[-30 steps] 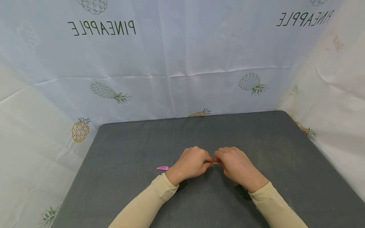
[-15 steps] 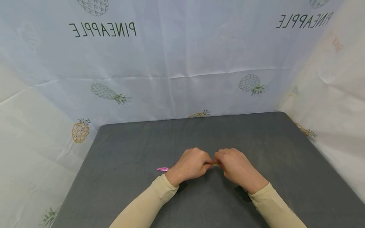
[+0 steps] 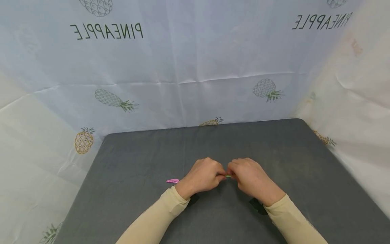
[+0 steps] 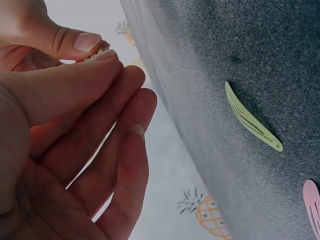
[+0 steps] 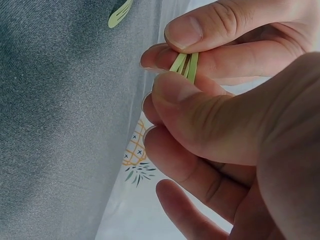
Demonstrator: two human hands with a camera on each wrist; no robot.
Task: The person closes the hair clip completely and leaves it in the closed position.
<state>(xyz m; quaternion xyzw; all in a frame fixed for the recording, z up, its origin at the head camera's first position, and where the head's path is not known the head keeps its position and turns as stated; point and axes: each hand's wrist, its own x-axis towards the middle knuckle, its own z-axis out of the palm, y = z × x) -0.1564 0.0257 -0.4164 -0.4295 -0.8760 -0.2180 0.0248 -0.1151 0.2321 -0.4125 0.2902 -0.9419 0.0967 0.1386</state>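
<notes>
Over the dark grey table [image 3: 207,145], both hands meet at a small yellow-green snap hair clip [image 5: 185,66]. My left hand [image 3: 201,175] pinches one end between thumb and forefinger. The other end is pinched the same way by my right hand [image 3: 251,178], and only the slim bars between the fingertips show in the right wrist view. A second yellow-green hair clip [image 4: 253,123] lies on the table in the left wrist view, hidden in the head view. Beside it, cut off by the frame edge, is a pink hair clip [image 4: 312,204], which lies left of my left wrist in the head view.
Behind the table hangs a pale curtain [image 3: 158,61] printed with pineapples and mirrored lettering, and it runs along both sides too. Dark straps [image 3: 257,205] show under the wrists, next to the cream sleeves [image 3: 155,217].
The head view has shifted slightly. Both hands keep their pinch on the yellow-green hair clip, and the pink hair clip lies where it was.
</notes>
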